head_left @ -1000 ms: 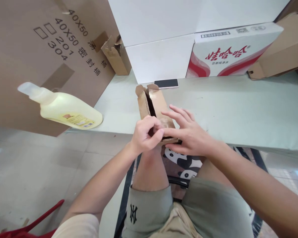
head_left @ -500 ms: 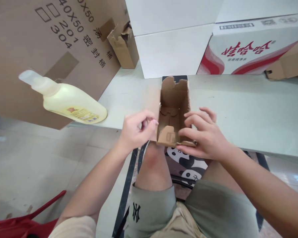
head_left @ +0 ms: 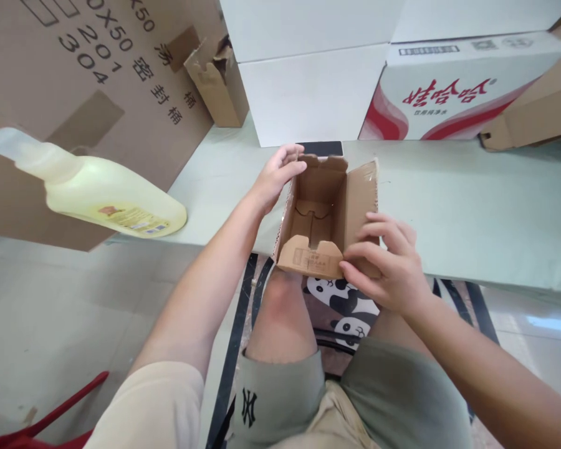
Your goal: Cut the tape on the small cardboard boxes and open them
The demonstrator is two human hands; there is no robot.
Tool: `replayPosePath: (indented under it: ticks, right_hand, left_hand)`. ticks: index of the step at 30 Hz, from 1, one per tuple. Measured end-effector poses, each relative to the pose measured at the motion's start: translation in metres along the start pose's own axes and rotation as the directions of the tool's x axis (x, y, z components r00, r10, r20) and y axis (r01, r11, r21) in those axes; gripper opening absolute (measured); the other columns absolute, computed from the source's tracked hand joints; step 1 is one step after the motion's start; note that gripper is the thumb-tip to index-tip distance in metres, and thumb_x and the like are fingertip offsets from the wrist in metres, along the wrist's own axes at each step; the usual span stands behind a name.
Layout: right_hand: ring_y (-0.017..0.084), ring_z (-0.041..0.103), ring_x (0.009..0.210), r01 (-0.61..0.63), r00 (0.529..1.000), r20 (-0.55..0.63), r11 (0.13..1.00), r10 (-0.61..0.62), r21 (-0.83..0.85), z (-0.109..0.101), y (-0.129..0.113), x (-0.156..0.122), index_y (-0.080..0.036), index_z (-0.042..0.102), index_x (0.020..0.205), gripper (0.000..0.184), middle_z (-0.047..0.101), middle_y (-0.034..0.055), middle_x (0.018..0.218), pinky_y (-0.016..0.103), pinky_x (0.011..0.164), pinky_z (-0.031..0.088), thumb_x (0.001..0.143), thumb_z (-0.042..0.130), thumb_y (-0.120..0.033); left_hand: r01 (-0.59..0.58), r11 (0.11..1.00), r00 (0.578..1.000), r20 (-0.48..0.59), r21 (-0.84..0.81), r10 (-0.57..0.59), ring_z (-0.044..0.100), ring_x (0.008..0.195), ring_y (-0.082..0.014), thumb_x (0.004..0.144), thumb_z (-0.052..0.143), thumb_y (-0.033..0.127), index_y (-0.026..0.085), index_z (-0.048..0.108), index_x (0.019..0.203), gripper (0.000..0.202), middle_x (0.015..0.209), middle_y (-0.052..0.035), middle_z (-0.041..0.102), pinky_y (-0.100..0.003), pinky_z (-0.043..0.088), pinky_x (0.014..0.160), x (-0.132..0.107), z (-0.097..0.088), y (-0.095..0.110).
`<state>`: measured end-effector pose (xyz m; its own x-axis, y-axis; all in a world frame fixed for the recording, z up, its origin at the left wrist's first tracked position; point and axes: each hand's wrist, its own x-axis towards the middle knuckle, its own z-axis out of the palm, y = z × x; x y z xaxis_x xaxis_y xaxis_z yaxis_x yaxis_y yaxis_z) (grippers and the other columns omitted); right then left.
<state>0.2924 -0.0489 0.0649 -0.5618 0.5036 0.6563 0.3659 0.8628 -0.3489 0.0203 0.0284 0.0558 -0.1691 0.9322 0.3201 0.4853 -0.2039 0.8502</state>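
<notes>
An open cardboard box [head_left: 311,259] sits at the table's near edge, its mouth facing up toward me. Inside it I see bare brown walls and folded bottom flaps. My left hand [head_left: 280,174] is closed on the far left corner, thumb over the rim and fingers outside. On the other side, my right hand [head_left: 388,259] has its curled fingers around the right flap [head_left: 362,193], which leans outward. The right thumb side lies by the near right corner. The near flap carries a small print and a notch.
A bottle of pale yellow liquid [head_left: 116,193] stands at left beside a large printed carton [head_left: 84,118]. Behind are white boxes [head_left: 313,93], a red-and-white carton [head_left: 449,93] and a small open carton [head_left: 222,87]. A dark flat object [head_left: 322,148] lies behind the box.
My left hand has moved from the box's near left side to its far left corner. The right flap now leans outward, and the near flap shows more fully. The view has shifted slightly right.
</notes>
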Motion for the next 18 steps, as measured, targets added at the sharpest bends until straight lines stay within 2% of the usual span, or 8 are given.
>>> replayPosePath:
  ticks: [3,5,7,9,12,14,16,18]
  right_hand:
    - [0.036,0.053,0.123,-0.193,0.977,-0.097,0.981,0.192,-0.002,0.01,-0.005,-0.005,-0.029,0.055,0.123,0.043,0.053,0.013,0.124,0.054,0.097,0.05,0.083,0.068,-0.03]
    - [0.033,0.057,0.12,-0.241,0.967,-0.073,0.968,0.246,0.071,0.018,-0.006,-0.007,-0.027,0.041,0.139,0.061,0.054,0.0148,0.128,0.051,0.094,0.053,0.084,0.067,-0.031]
    - [0.033,0.057,0.123,-0.2,0.98,0.032,0.97,0.198,0.141,0.025,-0.006,-0.008,-0.026,0.042,0.14,0.061,0.06,0.0136,0.128,0.052,0.098,0.052,0.085,0.067,-0.035]
    - [0.038,0.049,0.134,-0.14,0.983,0.14,0.975,0.116,0.172,0.028,-0.006,-0.008,-0.025,0.052,0.133,0.056,0.062,0.0129,0.131,0.058,0.107,0.044,0.083,0.069,-0.044]
    - [0.041,0.035,0.145,-0.12,0.974,0.212,0.974,0.078,0.193,0.027,-0.005,-0.011,-0.022,0.058,0.13,0.05,0.06,0.0132,0.138,0.063,0.113,0.034,0.087,0.064,-0.047]
    - [0.038,0.033,0.147,-0.129,0.972,0.222,0.959,0.073,0.251,0.026,-0.004,-0.015,-0.022,0.057,0.133,0.045,0.056,0.0138,0.144,0.061,0.115,0.034,0.092,0.058,-0.041]
    - [0.035,0.036,0.146,-0.172,0.974,0.197,0.931,0.111,0.323,0.026,0.0,-0.023,-0.023,0.054,0.137,0.044,0.051,0.0144,0.149,0.058,0.114,0.036,0.095,0.053,-0.037]
    - [0.032,0.042,0.142,-0.278,0.96,0.151,0.882,0.237,0.381,0.029,0.005,-0.035,-0.024,0.05,0.139,0.044,0.048,0.0152,0.151,0.056,0.112,0.04,0.097,0.051,-0.036]
  left_hand:
    - [0.041,0.988,0.998,0.049,-0.149,-0.035,0.064,0.081,-0.0174,0.087,0.059,0.032,0.021,0.06,0.094,0.013,0.085,-0.0023,0.062,-0.033,0.053,0.079,-0.008,0.004,0.004]
    - [0.062,0.989,0.997,0.057,-0.137,-0.055,0.062,0.077,-0.0163,0.088,0.06,0.039,0.02,0.06,0.088,0.019,0.079,-0.0014,0.06,-0.031,0.052,0.076,-0.013,0.002,0.005]
    - [0.038,0.998,0.998,0.055,-0.059,-0.035,0.064,0.089,-0.0188,0.088,0.061,0.05,0.021,0.062,0.098,0.031,0.09,-0.0043,0.065,-0.033,0.052,0.086,-0.017,0.0,0.006]
    - [-0.016,0.999,0.998,0.054,0.048,0.013,0.06,0.115,-0.0242,0.09,0.056,0.058,0.022,0.061,0.116,0.045,0.118,-0.0101,0.064,-0.039,0.046,0.102,-0.023,0.0,0.012]
    - [-0.039,0.975,0.992,0.129,0.22,0.01,0.035,0.145,-0.0313,0.093,0.045,0.063,0.025,0.06,0.13,0.055,0.152,-0.0128,0.042,-0.047,0.03,0.118,-0.04,0.003,0.029]
    - [-0.029,0.935,0.975,0.217,0.354,-0.051,0.02,0.151,-0.0386,0.087,0.055,0.065,0.028,0.063,0.131,0.058,0.162,-0.0096,0.028,-0.055,0.023,0.121,-0.055,0.004,0.041]
    - [-0.017,0.895,0.965,0.243,0.446,-0.103,0.006,0.152,-0.0457,0.081,0.062,0.067,0.032,0.061,0.135,0.064,0.164,-0.0068,0.025,-0.065,0.017,0.119,-0.069,0.0,0.046]
    - [-0.008,0.899,0.965,0.239,0.439,-0.108,0.008,0.152,-0.0446,0.083,0.059,0.067,0.035,0.058,0.139,0.064,0.165,-0.0053,0.025,-0.067,0.017,0.119,-0.079,-0.011,0.042]
